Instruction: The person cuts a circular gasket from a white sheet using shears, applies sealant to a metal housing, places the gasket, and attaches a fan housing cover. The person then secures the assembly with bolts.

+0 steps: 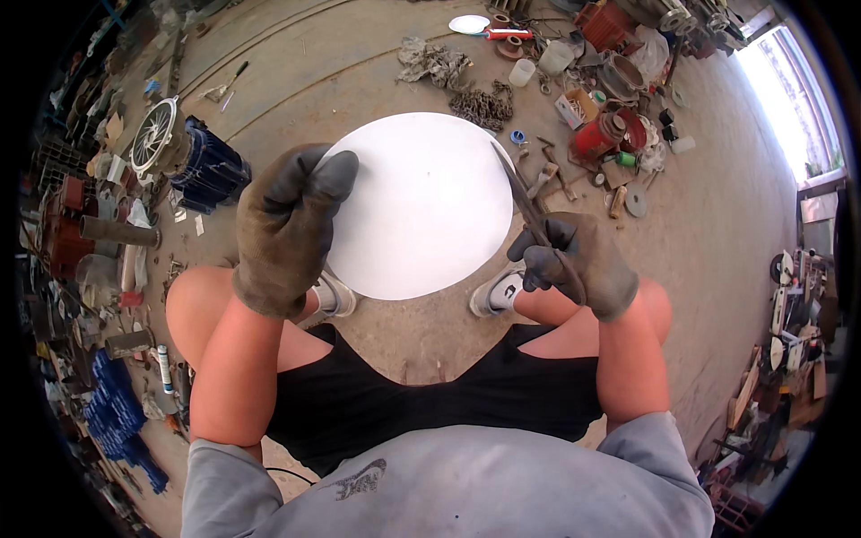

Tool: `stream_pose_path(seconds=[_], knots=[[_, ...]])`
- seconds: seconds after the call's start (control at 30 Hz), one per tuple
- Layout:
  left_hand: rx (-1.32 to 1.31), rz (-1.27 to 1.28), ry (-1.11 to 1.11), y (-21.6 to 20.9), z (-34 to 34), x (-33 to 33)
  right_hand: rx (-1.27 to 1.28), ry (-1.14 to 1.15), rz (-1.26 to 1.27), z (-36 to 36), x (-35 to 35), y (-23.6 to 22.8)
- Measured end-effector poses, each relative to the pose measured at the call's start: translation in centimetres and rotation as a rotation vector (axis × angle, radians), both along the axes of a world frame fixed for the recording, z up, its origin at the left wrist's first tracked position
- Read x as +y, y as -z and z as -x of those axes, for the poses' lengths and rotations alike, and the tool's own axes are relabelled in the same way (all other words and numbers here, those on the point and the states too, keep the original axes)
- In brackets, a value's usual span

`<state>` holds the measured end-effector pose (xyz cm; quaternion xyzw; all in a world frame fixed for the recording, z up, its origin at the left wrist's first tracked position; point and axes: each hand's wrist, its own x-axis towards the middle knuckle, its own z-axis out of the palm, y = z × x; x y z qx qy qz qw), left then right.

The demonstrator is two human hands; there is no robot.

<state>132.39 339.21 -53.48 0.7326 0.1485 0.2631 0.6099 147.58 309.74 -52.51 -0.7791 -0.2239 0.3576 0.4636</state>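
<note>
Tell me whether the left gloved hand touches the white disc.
Touching: the head view shows the left gloved hand gripping the white disc at its left edge, one digit overlapping its face.

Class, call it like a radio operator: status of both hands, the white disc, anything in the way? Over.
Left hand gripping white disc by its left edge. Right hand holding long dark tool at disc's right edge. Heaped chain on floor beyond.

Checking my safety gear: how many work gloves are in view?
2. One glove covers the left hand, holding the white disc; the other glove covers the right hand, holding a dark tool. More could be hidden in the clutter.
</note>
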Motion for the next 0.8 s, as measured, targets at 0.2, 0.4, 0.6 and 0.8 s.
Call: stream_pose_path(seconds=[0.2, 0.4, 0.6, 0.8], knots=[[0.04, 0.017, 0.013, -0.3, -0.2, 0.5, 0.102, -0.007, -0.014, -0.1, -0.4, 0.1], [0.076, -0.01, 0.063, -0.4, -0.1, 0.6, 0.003, -0.029, -0.003, 0.0, 0.3, -0.1], [0.126, -0.043, 0.086, -1.1, 0.2, 0.9, 0.064, -0.044, 0.03, 0.1, 0.0, 0.0], [0.179, -0.072, 0.128, -1.3, 0.2, 1.2, 0.028, -0.072, 0.074, 0.0, 0.3, 0.2]])
